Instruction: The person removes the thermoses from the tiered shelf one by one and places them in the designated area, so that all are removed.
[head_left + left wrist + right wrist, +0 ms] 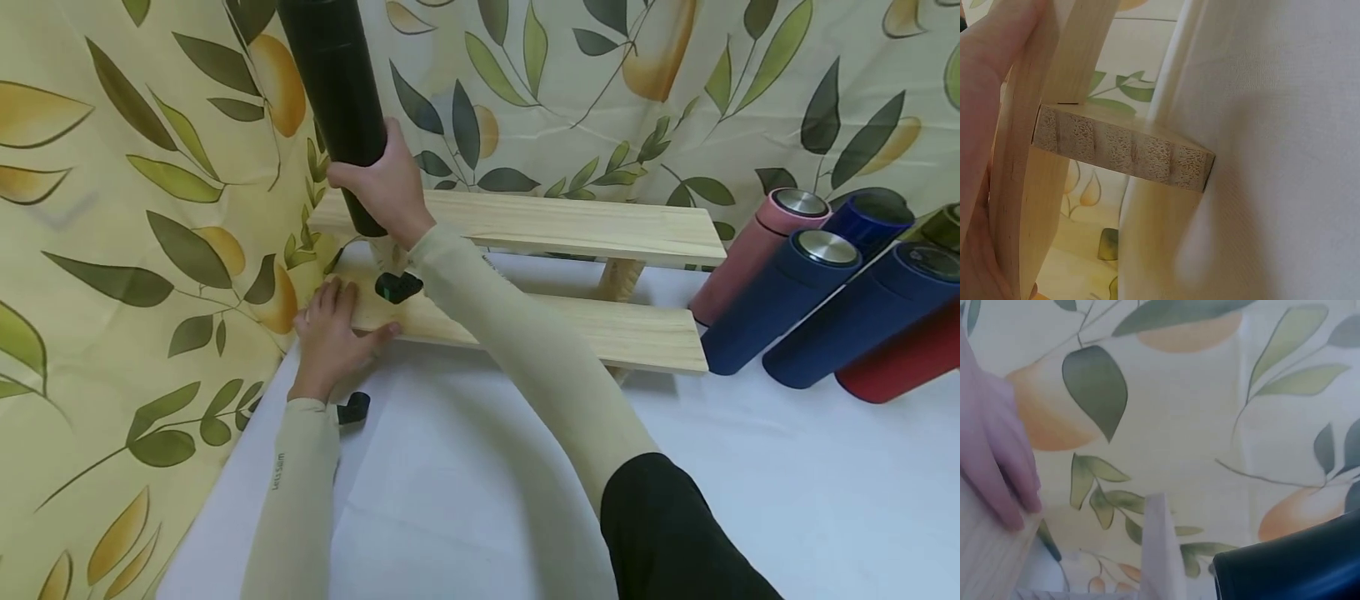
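A black thermos bottle (333, 83) is gripped in my right hand (390, 183), tilted and raised over the left end of a two-step wooden rack (525, 221). In the right wrist view, the bottle's dark end (1291, 562) shows at the lower right. My left hand (330, 337) holds the left end of the rack's lower board (622, 329), its fingers across the top and its thumb by the front edge. The left wrist view shows a wooden support (1122, 147) under the board.
Right of the rack stand several bottles, among them a pink bottle (765, 246), a blue bottle (780, 296) and a red bottle (900, 358). A white cloth (465, 500) covers the table. Leaf-patterned fabric (150, 250) hangs at the left and back.
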{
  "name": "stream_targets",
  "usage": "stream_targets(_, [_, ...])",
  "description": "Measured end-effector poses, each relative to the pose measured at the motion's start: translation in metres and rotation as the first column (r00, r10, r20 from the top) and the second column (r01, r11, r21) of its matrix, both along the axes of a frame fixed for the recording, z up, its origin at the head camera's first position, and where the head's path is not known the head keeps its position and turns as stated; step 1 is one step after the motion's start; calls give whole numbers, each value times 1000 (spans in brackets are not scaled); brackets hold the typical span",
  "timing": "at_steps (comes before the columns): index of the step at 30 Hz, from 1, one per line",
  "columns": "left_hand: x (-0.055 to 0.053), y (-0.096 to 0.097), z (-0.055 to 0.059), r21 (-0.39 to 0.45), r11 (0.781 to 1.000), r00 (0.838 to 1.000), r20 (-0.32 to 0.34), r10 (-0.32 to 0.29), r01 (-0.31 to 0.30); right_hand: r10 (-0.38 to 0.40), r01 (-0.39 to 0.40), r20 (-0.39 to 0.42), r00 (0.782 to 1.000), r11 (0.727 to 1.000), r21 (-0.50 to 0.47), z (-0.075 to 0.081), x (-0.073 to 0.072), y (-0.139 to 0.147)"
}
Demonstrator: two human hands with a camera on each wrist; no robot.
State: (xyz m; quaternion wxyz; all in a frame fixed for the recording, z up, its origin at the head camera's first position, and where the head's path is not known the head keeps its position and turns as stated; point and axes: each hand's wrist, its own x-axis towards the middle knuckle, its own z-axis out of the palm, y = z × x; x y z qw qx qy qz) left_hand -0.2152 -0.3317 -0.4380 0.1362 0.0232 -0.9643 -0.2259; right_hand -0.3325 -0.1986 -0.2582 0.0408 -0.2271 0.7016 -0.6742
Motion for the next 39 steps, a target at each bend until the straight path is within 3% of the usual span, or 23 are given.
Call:
stream_targets(12, [4, 3, 3, 34, 999, 999, 44, -2, 0, 29, -31, -58, 998, 999, -34, -3, 27, 34])
stream_targets(20, [5, 5, 5, 14, 1000, 998, 59, 13, -13, 52, -51, -72, 996, 999, 13, -6, 40, 56])
stream_targets(31, [6, 5, 7, 14, 999, 997, 63, 39, -40, 56, -61, -89, 994, 997, -53, -14, 55, 85])
stream_targets(39, [7, 8, 9, 23, 1000, 997, 73, 12, -14, 42, -52, -87, 995, 991, -123, -20, 58, 112])
